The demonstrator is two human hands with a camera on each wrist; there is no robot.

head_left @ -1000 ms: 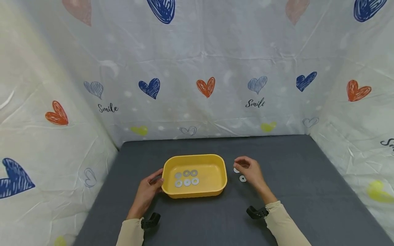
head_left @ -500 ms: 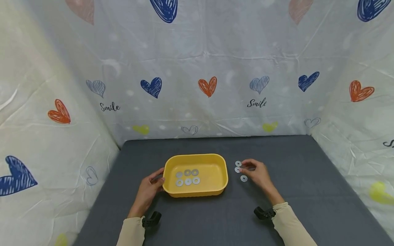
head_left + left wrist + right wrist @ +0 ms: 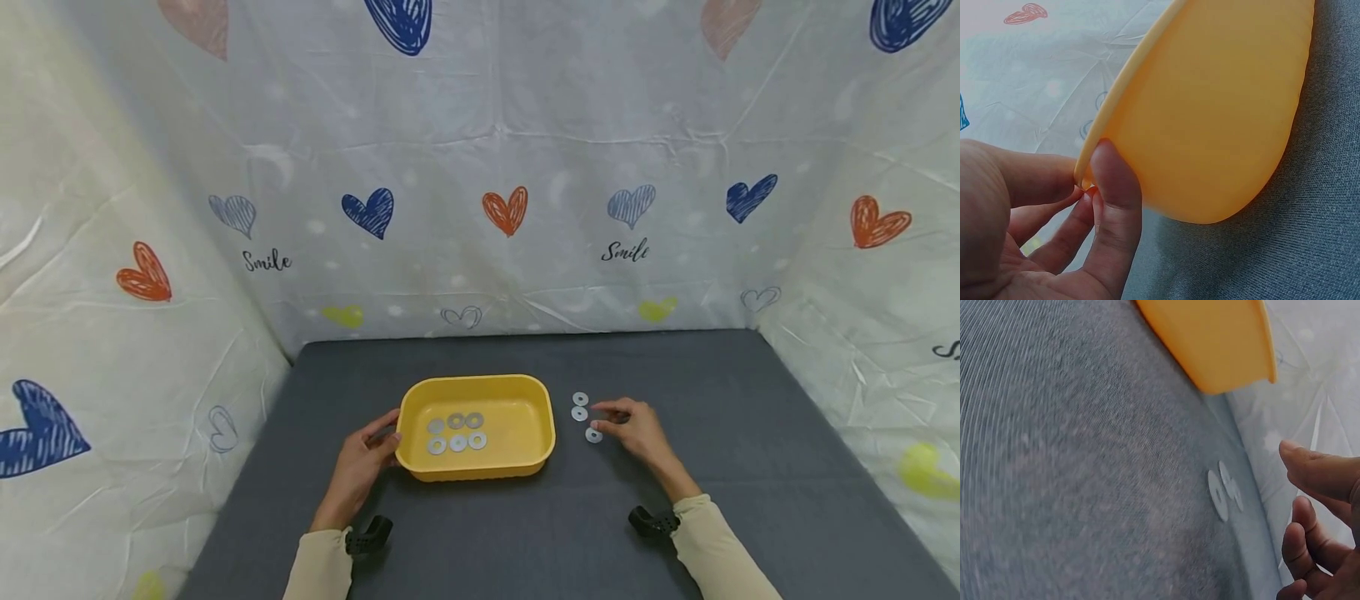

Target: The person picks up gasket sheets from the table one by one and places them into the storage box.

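My left hand pinches the left end of a yellow plastic tray. In the left wrist view the thumb lies on the tray's outer wall just under the rim, with fingers on the other side. Several flat grey washers lie in two rows on the tray's floor. Right of the tray, three more washers rest on the cloth in a rough column. My right hand hovers beside them, thumb near the lowest washer. Thumb and forefinger are apart, with nothing seen between them.
Dark grey cloth covers the table. White sheets with printed hearts hang behind it and at both sides. A black band sits on the left wrist, another on the right.
My right hand has drawn back to the right and slightly nearer, uncovering the two farther washers. The left hand and the tray stay in place.
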